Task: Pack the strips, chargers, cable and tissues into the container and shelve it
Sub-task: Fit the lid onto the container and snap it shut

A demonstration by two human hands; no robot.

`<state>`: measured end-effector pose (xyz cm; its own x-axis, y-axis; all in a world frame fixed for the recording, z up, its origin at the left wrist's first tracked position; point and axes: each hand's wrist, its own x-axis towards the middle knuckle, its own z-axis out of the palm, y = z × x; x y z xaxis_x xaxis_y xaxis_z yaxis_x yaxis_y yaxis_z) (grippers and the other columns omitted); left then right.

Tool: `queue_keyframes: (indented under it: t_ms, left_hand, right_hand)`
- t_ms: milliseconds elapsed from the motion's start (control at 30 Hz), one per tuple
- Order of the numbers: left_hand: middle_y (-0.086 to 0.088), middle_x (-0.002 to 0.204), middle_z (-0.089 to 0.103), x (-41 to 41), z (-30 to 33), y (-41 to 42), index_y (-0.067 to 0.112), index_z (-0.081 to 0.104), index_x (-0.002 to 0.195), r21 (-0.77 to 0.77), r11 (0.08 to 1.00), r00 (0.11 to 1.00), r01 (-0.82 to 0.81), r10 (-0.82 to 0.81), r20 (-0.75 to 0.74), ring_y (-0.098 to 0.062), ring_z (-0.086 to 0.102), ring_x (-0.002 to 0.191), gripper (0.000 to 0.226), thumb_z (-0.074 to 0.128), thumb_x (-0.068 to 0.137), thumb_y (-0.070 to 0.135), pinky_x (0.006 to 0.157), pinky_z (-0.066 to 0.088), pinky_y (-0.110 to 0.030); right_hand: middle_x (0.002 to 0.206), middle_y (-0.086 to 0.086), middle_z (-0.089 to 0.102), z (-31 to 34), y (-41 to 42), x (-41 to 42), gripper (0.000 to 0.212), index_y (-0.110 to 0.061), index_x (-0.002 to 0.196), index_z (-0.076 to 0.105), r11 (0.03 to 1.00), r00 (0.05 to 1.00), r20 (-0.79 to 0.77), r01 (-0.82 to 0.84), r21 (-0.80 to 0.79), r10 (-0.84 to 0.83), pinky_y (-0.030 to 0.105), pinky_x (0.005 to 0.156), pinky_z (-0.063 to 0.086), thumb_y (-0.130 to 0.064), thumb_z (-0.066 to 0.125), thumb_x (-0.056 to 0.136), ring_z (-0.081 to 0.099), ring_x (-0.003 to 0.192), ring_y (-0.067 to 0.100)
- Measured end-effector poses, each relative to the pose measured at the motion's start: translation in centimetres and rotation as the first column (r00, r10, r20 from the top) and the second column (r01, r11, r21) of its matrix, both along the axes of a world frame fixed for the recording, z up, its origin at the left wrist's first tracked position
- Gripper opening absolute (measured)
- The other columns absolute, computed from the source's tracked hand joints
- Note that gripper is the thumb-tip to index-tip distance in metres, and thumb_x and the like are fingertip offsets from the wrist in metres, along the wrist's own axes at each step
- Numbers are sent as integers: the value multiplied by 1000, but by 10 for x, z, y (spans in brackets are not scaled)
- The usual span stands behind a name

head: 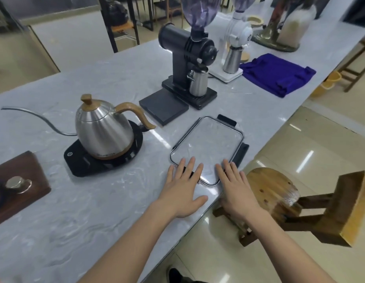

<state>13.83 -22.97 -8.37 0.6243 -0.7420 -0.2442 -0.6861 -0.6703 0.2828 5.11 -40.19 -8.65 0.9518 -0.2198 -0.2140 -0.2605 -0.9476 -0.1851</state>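
- Both hands lie flat with fingers straight, gripping nothing: the left hand rests on the counter, fingertips on the near edge of a clear lid; the right hand touches the lid's near right corner.
- The lid, seemingly the container's, lies flat near the counter's right edge, with black latch tabs along its sides.
- It looks rigid, light and smooth, likely slippery; grasping the framed rim or tabs seems safest.
- No strips, chargers, cable or tissues are visible.
- To the left stands a steel gooseneck kettle.
- Farther back stands a black grinder, then a white grinder and a folded blue cloth.
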Motion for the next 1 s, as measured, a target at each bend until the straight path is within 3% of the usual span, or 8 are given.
queue_keyframes:
  t_ms: [100, 267, 367, 500, 600, 700, 800, 1000]
  left_hand:
    - [1, 166, -15, 0, -6, -1, 28, -8, 158, 15, 1000, 1000, -1, 1, 14, -24, -25, 149, 85, 42, 95, 56, 120, -12, -52]
    - [4, 164, 12, -9, -11, 9, 28, 15, 157, -91, 995, 998, -29, 34, 51, -22, -10, 152, 69, 42, 97, 48, 121, -6, -51]
    - [6, 161, 19, -17, -11, 17, 27, 25, 153, -138, 990, 997, -34, 44, 65, -21, -4, 152, 61, 42, 97, 45, 122, -2, -49]
    - [7, 157, 28, -28, -14, 25, 26, 39, 145, -209, 977, 996, -39, 56, 75, -21, 3, 151, 54, 44, 95, 45, 122, 5, -48]
    - [6, 154, 36, -37, -17, 32, 25, 49, 140, -260, 964, 992, -64, 89, 85, -21, 13, 149, 52, 46, 93, 47, 121, 11, -45]
    - [6, 150, 43, -44, -19, 43, 26, 53, 139, -327, 940, 985, -102, 141, 99, -20, 25, 143, 55, 51, 90, 51, 117, 20, -39]
    - [9, 137, 53, -44, -15, 50, 28, 59, 128, -424, 895, 972, -140, 207, 115, -15, 39, 128, 48, 60, 85, 47, 107, 27, -30]
    - [6, 119, 57, -46, -9, 64, 24, 60, 129, -500, 848, 948, -177, 283, 144, -15, 48, 114, 50, 69, 81, 35, 100, 36, -30]
  right_hand:
    - [164, 6, -12, -13, -2, -2, 94, -20, 156, -3, 1000, 997, 80, 3, -7, -2, 37, 123, -2, 0, 56, 86, -14, 150, 24]
    - [150, 11, 44, -34, -8, -13, 82, -11, 142, 49, 1000, 940, 342, 3, 8, -6, 47, 114, 34, 16, 70, 68, 37, 141, 34]
    - [134, 10, 59, -46, -11, -18, 64, -9, 127, 63, 999, 867, 497, -33, 8, 24, 45, 103, 46, 16, 68, 69, 51, 126, 33]
    - [120, 4, 64, -55, -16, -27, 35, -14, 113, 69, 997, 773, 632, -73, 0, 56, 34, 97, 40, -5, 48, 87, 55, 113, 26]
    - [112, 0, 64, -56, -21, -34, 31, -18, 103, 69, 992, 754, 646, -110, -55, 119, 29, 97, 27, -10, 41, 93, 55, 108, 22]
    - [106, 1, 65, -54, -16, -36, 43, -17, 100, 68, 985, 717, 678, -159, -62, 158, 31, 96, 27, -19, 26, 103, 58, 107, 24]
    - [103, 8, 66, -49, -8, -33, 38, -13, 101, 66, 972, 669, 722, -232, -25, 178, 32, 95, 32, -18, 29, 104, 61, 103, 28]
    - [99, 13, 68, -23, 13, -28, 30, -17, 106, 63, 952, 514, 838, -305, -23, 185, 34, 90, 31, -9, 34, 102, 60, 102, 28]
